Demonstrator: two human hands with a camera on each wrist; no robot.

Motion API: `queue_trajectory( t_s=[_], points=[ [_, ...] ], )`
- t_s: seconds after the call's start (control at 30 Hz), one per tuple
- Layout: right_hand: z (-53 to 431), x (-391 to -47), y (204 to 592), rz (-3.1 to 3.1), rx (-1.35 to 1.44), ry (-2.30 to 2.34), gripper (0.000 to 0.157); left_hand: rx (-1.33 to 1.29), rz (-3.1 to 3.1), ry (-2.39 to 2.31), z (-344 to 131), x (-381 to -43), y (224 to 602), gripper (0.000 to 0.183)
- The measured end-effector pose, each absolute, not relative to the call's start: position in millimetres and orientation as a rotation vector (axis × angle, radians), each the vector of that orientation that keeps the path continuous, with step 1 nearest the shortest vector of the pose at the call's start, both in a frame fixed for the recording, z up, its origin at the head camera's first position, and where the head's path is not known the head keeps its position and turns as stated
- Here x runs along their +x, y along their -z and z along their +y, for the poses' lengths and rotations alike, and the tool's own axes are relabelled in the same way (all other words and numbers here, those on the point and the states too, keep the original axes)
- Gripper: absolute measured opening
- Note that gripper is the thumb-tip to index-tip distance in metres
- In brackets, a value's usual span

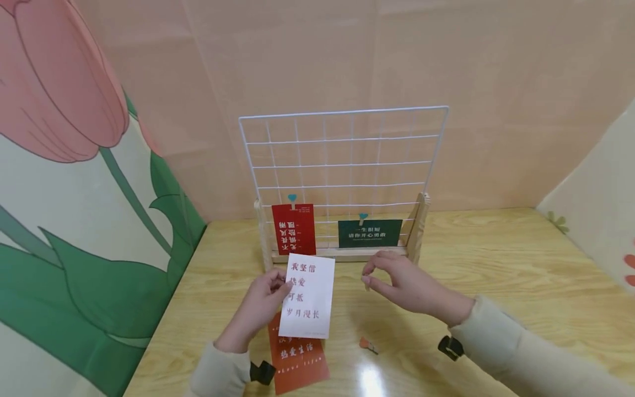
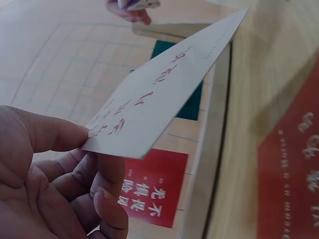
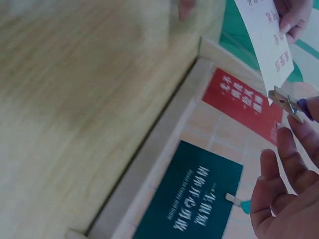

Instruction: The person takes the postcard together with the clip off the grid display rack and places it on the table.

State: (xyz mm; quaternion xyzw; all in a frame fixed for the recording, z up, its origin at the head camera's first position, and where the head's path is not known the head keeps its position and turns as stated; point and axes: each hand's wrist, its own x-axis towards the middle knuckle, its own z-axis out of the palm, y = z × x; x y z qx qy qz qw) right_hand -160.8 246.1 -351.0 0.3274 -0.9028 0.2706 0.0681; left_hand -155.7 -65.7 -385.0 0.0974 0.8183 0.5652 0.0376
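Note:
My left hand (image 1: 266,292) pinches a white card (image 1: 310,298) with red handwriting by its left edge, thumb in front. Opposite it, my right hand (image 1: 404,281) holds a small wooden clothespin (image 3: 285,102) with a purple decoration between thumb and fingertips. In the head view the clothespin is mostly hidden by the fingers, and a gap separates this hand from the white card. Behind both hands stands a white wire grid (image 1: 342,149) in a wooden base. A red card (image 1: 294,229) and a green card (image 1: 369,234) hang on it from clothespins with blue hearts.
An orange-red card (image 1: 300,366) lies on the wooden table (image 1: 496,264), partly under the white card. To its right lies an orange clothespin (image 1: 368,345). The wall (image 1: 198,82) rises behind the grid, and a tulip print (image 1: 74,193) covers the left side.

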Motion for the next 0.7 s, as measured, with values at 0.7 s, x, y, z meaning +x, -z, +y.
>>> queue_trajectory(
  t_s=[0.7],
  points=[
    [239.7, -146.8, 392.8, -2.97, 1.154, -0.823, 0.005, 0.275, 2.464, -1.657, -67.8, -144.2, 415.2, 0.007]
  ],
)
